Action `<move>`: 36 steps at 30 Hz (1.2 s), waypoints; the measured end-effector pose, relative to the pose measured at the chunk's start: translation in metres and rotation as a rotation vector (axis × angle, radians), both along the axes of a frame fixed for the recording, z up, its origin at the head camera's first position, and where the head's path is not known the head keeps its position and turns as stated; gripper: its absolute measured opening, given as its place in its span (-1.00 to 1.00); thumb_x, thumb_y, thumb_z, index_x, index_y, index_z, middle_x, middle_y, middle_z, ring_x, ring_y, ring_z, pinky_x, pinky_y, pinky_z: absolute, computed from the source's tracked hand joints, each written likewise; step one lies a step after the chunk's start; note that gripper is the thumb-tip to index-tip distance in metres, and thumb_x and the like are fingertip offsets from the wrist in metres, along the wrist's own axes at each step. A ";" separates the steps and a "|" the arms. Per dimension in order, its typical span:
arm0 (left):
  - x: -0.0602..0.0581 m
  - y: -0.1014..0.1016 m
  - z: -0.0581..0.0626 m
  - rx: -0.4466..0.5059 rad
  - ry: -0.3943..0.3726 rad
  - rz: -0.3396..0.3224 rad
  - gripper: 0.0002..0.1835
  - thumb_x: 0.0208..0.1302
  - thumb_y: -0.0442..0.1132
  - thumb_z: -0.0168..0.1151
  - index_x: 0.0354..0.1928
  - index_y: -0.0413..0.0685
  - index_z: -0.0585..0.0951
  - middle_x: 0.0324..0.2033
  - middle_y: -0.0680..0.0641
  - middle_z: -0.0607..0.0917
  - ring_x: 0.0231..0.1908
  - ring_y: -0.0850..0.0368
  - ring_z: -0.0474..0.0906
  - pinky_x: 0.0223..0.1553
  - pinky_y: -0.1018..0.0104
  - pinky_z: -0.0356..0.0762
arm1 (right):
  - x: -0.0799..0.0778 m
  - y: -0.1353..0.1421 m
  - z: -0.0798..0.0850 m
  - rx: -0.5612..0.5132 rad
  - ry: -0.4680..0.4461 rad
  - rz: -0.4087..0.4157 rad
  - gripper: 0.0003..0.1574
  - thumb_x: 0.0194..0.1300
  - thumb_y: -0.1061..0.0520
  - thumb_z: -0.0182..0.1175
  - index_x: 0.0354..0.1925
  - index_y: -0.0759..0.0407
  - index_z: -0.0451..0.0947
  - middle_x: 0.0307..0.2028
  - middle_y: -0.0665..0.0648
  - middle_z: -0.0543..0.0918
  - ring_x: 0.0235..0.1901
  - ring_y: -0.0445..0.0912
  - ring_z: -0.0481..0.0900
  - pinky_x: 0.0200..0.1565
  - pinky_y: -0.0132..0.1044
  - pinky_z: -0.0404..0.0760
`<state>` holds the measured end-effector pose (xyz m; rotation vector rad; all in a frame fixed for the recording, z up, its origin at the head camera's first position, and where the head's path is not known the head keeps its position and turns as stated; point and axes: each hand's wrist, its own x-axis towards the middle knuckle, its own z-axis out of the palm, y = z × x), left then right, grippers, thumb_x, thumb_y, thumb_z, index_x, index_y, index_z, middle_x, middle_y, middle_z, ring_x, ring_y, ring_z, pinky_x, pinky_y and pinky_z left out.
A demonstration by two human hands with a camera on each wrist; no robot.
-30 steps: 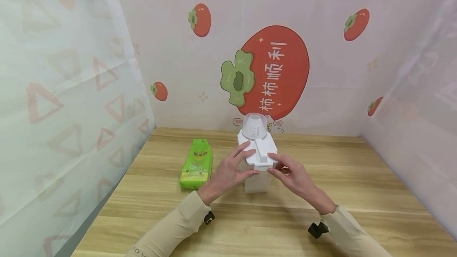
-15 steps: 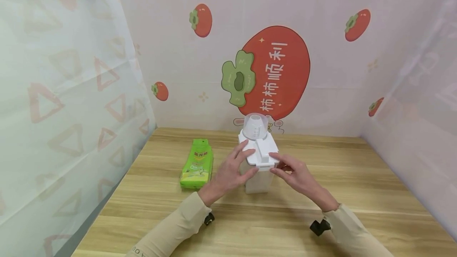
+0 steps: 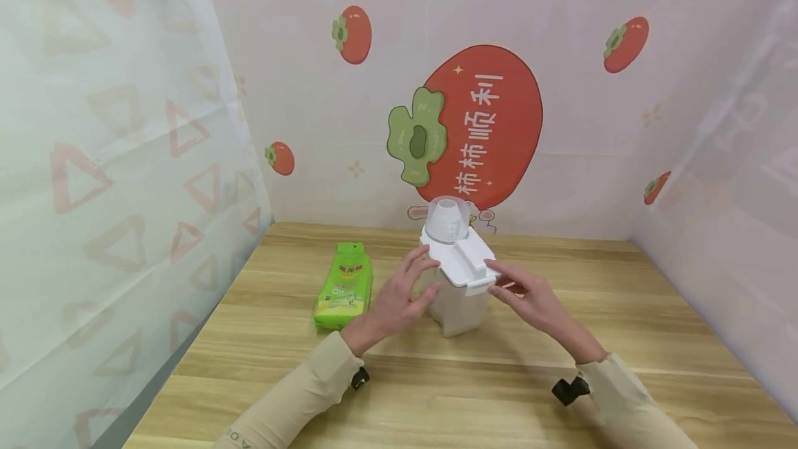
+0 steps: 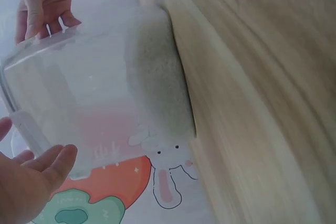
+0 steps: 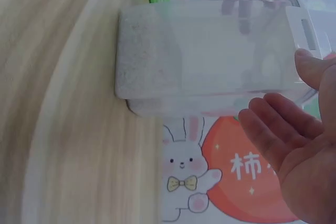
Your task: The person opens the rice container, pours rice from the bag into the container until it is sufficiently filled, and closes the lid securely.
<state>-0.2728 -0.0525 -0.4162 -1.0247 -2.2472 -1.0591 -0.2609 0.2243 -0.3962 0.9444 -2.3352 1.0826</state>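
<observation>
A translucent rice storage container (image 3: 458,310) stands upright on the table, a layer of pale grains (image 5: 147,51) at its bottom. On its white lid (image 3: 458,262) are a raised ridge, a front clip (image 3: 480,286) and a clear measuring cup (image 3: 447,220) at the back. My left hand (image 3: 399,300) is beside the container's left side, fingertips near the lid's edge and thumb apart from the fingers. The right hand (image 3: 530,300) is at the front right corner; its thumb (image 5: 310,66) is at the clip's end, other fingers loosely extended along the side.
A green packet (image 3: 344,289) with printed lettering lies on the wooden table (image 3: 399,393), left of the container. Behind stands a pale backdrop (image 3: 299,75) printed with persimmons, and pale sheets hang at both sides.
The container has turned, its clip end swinging to the right. My left thumb has come away from the front, and the right hand has shifted slightly right with the corner.
</observation>
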 end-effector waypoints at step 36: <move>-0.087 -0.095 0.100 -0.343 -0.059 0.223 -0.69 0.41 -0.21 0.07 0.10 -0.20 0.53 0.05 -0.23 0.61 0.08 -0.14 0.56 0.15 0.01 0.52 | -0.087 0.080 0.046 0.452 -0.341 -0.050 -0.48 0.46 0.15 0.09 0.31 0.28 0.40 -0.02 0.30 0.70 -0.08 0.09 0.69 -0.12 -0.16 0.64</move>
